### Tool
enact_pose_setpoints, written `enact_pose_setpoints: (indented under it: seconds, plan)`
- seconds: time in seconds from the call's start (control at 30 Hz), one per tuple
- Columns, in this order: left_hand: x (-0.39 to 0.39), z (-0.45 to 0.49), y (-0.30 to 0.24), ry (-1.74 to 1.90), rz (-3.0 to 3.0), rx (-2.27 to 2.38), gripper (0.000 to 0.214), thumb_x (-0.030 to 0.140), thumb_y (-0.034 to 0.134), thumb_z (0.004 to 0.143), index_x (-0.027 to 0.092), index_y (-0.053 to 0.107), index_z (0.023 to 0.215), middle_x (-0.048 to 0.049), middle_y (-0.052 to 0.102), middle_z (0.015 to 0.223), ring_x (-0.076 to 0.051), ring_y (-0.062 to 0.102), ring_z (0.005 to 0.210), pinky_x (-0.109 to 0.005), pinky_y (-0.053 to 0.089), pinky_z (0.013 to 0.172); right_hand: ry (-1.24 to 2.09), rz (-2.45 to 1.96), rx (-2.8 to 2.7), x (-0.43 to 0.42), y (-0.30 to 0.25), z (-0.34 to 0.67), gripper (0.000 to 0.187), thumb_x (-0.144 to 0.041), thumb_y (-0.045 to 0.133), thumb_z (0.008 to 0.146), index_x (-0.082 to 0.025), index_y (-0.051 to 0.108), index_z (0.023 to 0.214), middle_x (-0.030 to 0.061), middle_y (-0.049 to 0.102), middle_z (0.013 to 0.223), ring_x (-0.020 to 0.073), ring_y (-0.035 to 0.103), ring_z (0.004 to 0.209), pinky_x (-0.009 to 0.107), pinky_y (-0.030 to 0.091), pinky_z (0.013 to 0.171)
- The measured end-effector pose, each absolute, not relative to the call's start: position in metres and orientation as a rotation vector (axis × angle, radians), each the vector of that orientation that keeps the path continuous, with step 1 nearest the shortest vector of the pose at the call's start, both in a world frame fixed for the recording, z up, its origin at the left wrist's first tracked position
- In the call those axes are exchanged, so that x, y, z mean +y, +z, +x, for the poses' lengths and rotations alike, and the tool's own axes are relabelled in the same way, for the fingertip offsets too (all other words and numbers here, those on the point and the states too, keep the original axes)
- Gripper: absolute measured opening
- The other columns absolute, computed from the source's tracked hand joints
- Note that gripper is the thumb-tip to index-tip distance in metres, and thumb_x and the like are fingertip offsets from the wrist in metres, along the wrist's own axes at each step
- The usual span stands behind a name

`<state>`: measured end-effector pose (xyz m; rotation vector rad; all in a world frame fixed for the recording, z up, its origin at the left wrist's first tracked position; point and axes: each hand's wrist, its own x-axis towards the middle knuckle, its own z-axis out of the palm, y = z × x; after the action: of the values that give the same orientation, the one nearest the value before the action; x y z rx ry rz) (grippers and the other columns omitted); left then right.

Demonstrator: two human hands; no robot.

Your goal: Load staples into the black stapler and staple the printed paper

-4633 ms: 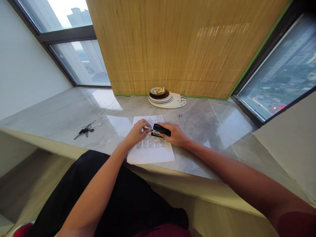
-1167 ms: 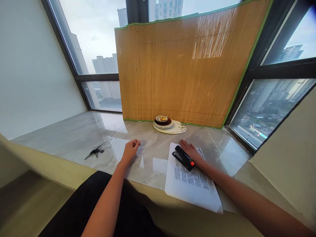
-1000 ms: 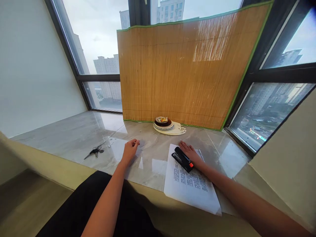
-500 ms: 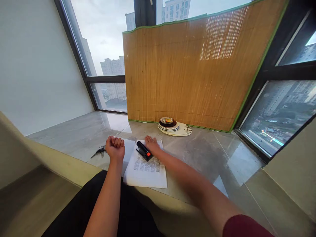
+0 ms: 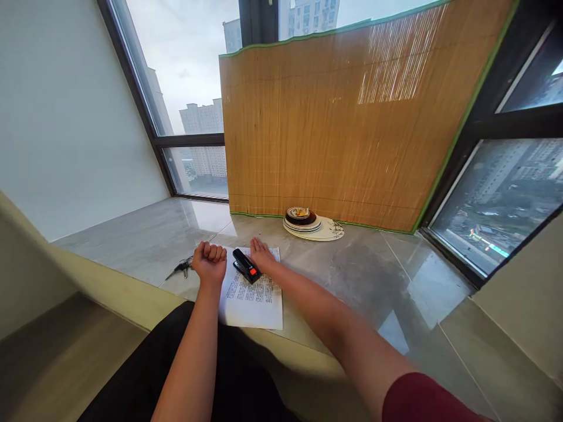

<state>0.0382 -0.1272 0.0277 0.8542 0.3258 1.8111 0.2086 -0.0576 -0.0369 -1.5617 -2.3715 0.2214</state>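
Note:
A printed sheet of paper (image 5: 253,296) lies on the grey marble sill, near its front edge. A black stapler (image 5: 245,265) with a red-orange end rests on the sheet's upper part. My right hand (image 5: 260,255) lies flat and open on the paper, just right of the stapler and touching it. My left hand (image 5: 210,262) is a closed fist at the sheet's left edge, knuckles up; nothing shows in it.
A bunch of keys (image 5: 180,268) lies left of my fist. A stack of plates (image 5: 313,225) stands at the back against a bamboo screen (image 5: 334,123). Windows flank the screen. A beige ledge (image 5: 109,287) runs along the sill's front.
The paper with the stapler on it slid from the right to the middle under my right hand. My left hand closed into a fist and lifted. The view turned slightly.

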Motion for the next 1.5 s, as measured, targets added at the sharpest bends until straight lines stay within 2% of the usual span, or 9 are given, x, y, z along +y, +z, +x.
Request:
enact_pose_setpoints:
  seconds: [0.23, 0.4, 0.57, 0.73, 0.9, 1.07, 1.13, 1.33, 1.5]
  plan:
    - [-0.113, 0.057, 0.009, 1.534, 1.202, 0.680, 0.063, 0.053, 0.063, 0.095, 0.024, 0.021, 0.058, 0.0104, 0.016, 0.048, -0.007, 0.016, 0.040, -0.025, 0.022, 0.041, 0.154, -1.608, -2.376, -0.092, -0.045, 0.276, 0.070, -0.039, 0.034, 0.108, 0.002, 0.027, 0.163, 0.0265, 0.021, 0.172, 0.0323, 0.020, 0.163, 0.050, 0.019, 0.132]
    - [-0.105, 0.080, -0.013, 1.243, 1.570, 0.993, 0.047, 0.053, 0.062, 0.099, 0.018, 0.054, 0.068, 0.0073, 0.044, 0.055, -0.008, 0.034, 0.045, -0.023, 0.032, 0.048, 0.106, -1.623, -2.370, -0.119, -0.049, 0.329, 0.062, -0.030, 0.033, 0.107, -0.003, 0.032, 0.163, 0.0238, 0.024, 0.172, 0.0295, 0.024, 0.162, 0.049, 0.023, 0.132]
    - [-0.114, 0.094, -0.015, 0.994, 1.953, 1.118, 0.029, 0.041, 0.079, 0.081, 0.021, 0.080, 0.102, -0.0006, 0.067, 0.071, -0.015, 0.052, 0.062, -0.028, 0.041, 0.064, 0.128, -1.627, -2.308, -0.121, -0.046, 0.336, 0.061, -0.030, 0.036, 0.106, -0.003, 0.036, 0.161, 0.0236, 0.029, 0.171, 0.0304, 0.027, 0.161, 0.049, 0.025, 0.131]
    - [-0.123, 0.092, -0.012, 0.711, 2.220, 1.163, 0.057, 0.039, 0.090, 0.066, 0.023, 0.081, 0.121, 0.0042, 0.060, 0.060, -0.016, 0.050, 0.058, -0.028, 0.037, 0.065, 0.155, -1.607, -2.127, -0.118, -0.030, 0.332, 0.057, -0.029, 0.043, 0.103, -0.005, 0.045, 0.155, 0.0235, 0.045, 0.163, 0.0306, 0.042, 0.153, 0.046, 0.036, 0.124]
    - [-0.122, 0.092, -0.014, 0.598, 2.344, 1.224, 0.060, 0.047, 0.086, 0.072, 0.025, 0.078, 0.128, 0.0005, 0.067, 0.069, -0.019, 0.058, 0.064, -0.029, 0.039, 0.066, 0.171, -1.494, -1.984, -0.157, -0.015, 0.347, 0.038, -0.034, 0.036, 0.109, -0.016, 0.065, 0.124, 0.0141, 0.070, 0.128, 0.0241, 0.063, 0.122, 0.038, 0.049, 0.106]
    - [-0.120, 0.096, -0.018, 0.611, 2.400, 1.265, 0.053, 0.044, 0.081, 0.079, 0.024, 0.078, 0.128, -0.0047, 0.073, 0.076, -0.024, 0.064, 0.070, -0.032, 0.044, 0.071, 0.290, -1.357, -2.033, -0.202, -0.020, 0.349, 0.048, -0.055, 0.074, 0.089, -0.020, 0.065, 0.120, 0.0087, 0.069, 0.117, 0.0241, 0.065, 0.109, 0.034, 0.052, 0.094]
    - [-0.119, 0.097, -0.018, 0.613, 2.414, 1.252, 0.049, 0.041, 0.082, 0.080, 0.025, 0.079, 0.126, -0.0065, 0.078, 0.086, -0.024, 0.066, 0.073, -0.033, 0.046, 0.073, 0.324, -1.313, -2.059, -0.207, -0.022, 0.346, 0.054, -0.051, 0.082, 0.082, -0.020, 0.065, 0.123, 0.0093, 0.069, 0.117, 0.0261, 0.064, 0.111, 0.036, 0.051, 0.096]
    - [-0.118, 0.096, -0.017, 0.679, 2.439, 1.153, 0.053, 0.033, 0.084, 0.079, 0.026, 0.074, 0.131, -0.0106, 0.067, 0.142, -0.029, 0.068, 0.117, -0.038, 0.051, 0.100, 0.331, -1.282, -2.047, -0.200, -0.019, 0.345, 0.022, -0.028, 0.076, 0.086, -0.019, 0.074, 0.106, 0.0058, 0.073, 0.101, 0.0229, 0.068, 0.095, 0.033, 0.051, 0.088]
    - [-0.121, 0.096, -0.016, 0.663, 2.430, 1.105, 0.039, 0.037, 0.087, 0.077, 0.026, 0.081, 0.114, -0.0095, 0.068, 0.138, -0.030, 0.067, 0.120, -0.040, 0.049, 0.104, 0.334, -1.295, -1.927, -0.188, -0.024, 0.359, 0.039, -0.015, 0.071, 0.085, -0.021, 0.075, 0.123, 0.0092, 0.076, 0.121, 0.0265, 0.069, 0.114, 0.041, 0.051, 0.105]
